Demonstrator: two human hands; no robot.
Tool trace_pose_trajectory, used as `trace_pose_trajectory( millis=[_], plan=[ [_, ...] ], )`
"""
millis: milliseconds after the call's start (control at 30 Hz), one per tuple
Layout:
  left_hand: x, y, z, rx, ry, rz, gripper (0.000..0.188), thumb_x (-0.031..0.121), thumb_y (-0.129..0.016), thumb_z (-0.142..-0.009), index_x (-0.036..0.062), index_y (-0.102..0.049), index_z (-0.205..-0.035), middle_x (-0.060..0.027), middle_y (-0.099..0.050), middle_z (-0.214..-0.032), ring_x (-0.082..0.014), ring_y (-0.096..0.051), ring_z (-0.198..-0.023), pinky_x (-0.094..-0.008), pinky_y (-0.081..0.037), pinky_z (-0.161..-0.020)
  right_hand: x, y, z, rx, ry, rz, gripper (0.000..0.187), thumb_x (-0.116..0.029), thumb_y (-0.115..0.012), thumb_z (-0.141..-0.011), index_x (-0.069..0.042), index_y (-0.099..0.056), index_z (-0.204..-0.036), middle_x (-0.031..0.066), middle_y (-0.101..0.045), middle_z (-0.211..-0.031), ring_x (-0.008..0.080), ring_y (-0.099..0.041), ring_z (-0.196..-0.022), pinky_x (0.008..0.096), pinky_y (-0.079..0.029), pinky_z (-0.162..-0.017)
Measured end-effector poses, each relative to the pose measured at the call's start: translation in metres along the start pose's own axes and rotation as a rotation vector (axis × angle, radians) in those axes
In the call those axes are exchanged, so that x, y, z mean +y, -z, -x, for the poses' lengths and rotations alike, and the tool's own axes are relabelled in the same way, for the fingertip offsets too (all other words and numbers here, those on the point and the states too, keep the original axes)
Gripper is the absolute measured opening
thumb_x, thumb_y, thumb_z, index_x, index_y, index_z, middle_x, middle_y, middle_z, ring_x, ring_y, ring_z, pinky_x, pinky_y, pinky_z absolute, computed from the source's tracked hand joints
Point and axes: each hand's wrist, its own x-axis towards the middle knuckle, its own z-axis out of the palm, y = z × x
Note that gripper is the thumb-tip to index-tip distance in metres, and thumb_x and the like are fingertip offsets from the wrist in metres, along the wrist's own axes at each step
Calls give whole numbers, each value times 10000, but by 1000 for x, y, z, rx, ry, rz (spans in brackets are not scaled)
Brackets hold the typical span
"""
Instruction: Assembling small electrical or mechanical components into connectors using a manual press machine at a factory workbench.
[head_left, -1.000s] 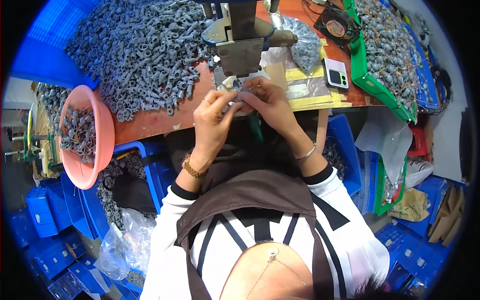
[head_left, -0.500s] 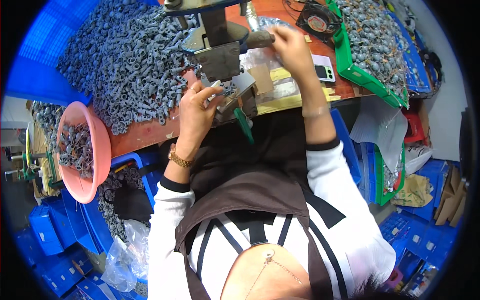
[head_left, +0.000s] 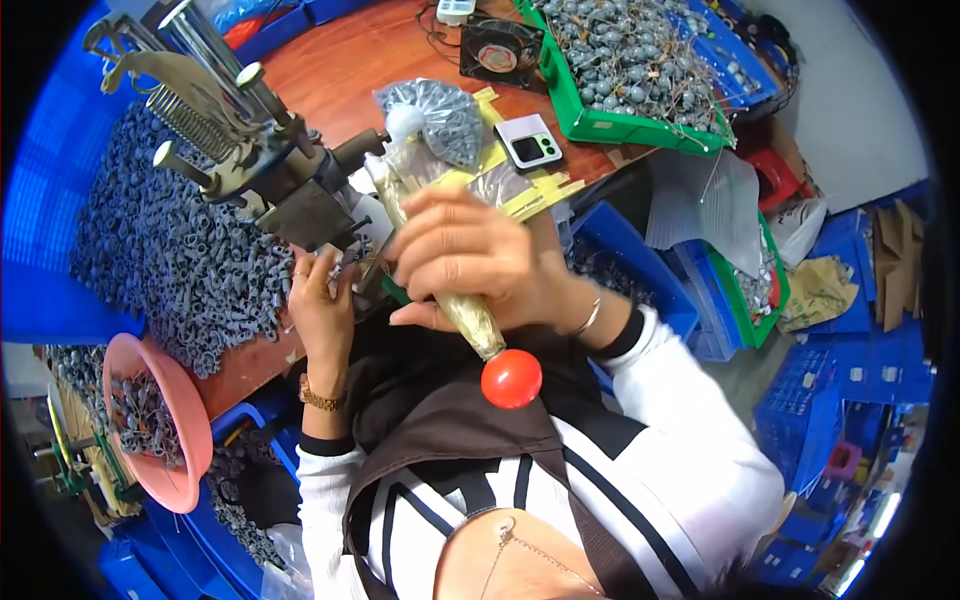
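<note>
A metal hand press (head_left: 250, 175) stands at the table's near edge, with a flat metal plate on its front. My right hand (head_left: 465, 255) is curled around the press lever (head_left: 470, 325), a bar wrapped in gold tape with a red ball knob (head_left: 511, 379) at its near end. At the foot of the press, my left hand (head_left: 322, 300) has its thumb and fingers drawn together beside the small work spot. What they pinch, if anything, is too hidden to make out. A green piece (head_left: 395, 290) shows partly behind my right hand.
A heap of grey plastic fittings (head_left: 180, 240) covers the table's left. A pink basin (head_left: 190, 420) of wired parts stands nearer. Behind the lever lie a clear bag of fittings (head_left: 445, 120) and a phone (head_left: 528, 143); a fan (head_left: 500, 52) and a green crate (head_left: 590, 125) stand beyond.
The lever has swung down toward me, with my right hand now around it. The view has turned, so the press appears further left. My left hand stays at the press foot.
</note>
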Motion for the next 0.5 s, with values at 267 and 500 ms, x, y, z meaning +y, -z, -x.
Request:
trace_pose_trajectory(
  millis=[267,500],
  plan=[
    [48,24,33,-301,163,419,270,142,-537,-934,-39,-664,-779,-40,-506,-515,-75,-461,-469,-243,-298,-444,174,200,2,484,-603,880,260,-276,-712,-826,-20,-696,-868,86,-714,-789,173,-690,-722,262,-514,-663],
    [33,88,81,22,227,1004,257,114,-508,-935,-16,-651,-766,-30,-504,-537,-82,-410,-446,-226,-300,-441,231,250,40,-7,-1382,1293,506,-573,-623,-772,-89,-744,-859,181,-686,-1000,392,-639,-970,472,-504,-843]
  ],
)
